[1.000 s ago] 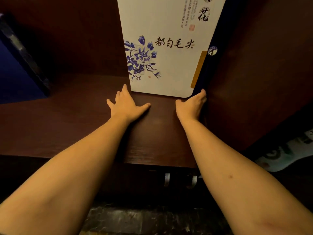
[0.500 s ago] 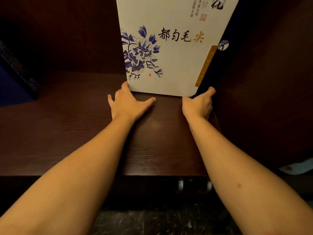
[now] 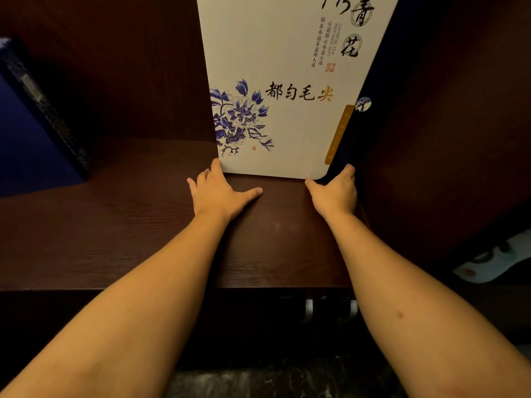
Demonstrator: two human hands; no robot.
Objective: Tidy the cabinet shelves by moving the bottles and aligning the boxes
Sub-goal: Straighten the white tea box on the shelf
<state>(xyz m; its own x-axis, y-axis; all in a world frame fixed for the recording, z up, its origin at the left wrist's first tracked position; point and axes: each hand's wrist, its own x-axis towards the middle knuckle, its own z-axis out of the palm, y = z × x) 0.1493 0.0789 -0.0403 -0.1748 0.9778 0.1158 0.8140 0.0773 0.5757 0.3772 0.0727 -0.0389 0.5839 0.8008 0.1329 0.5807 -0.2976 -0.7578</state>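
A tall white tea box (image 3: 287, 81) with a blue flower print and black characters stands upright on the dark wooden shelf (image 3: 115, 225), close to the cabinet's right wall. Its right side is dark navy. My left hand (image 3: 218, 191) lies flat on the shelf, fingers spread, fingertips touching the box's lower left corner. My right hand (image 3: 334, 191) cups the lower right corner, thumb along the front edge and fingers against the navy side.
A dark blue box (image 3: 34, 133) leans at the shelf's far left. The cabinet's right wall (image 3: 445, 139) stands close beside the white box. Two metal handles (image 3: 309, 308) show below the shelf's front edge. A pale object (image 3: 494, 259) lies low at the right.
Both hands stay at the box's bottom corners; my left thumb has spread slightly. The view has shifted a little, showing more of the box's upper text.
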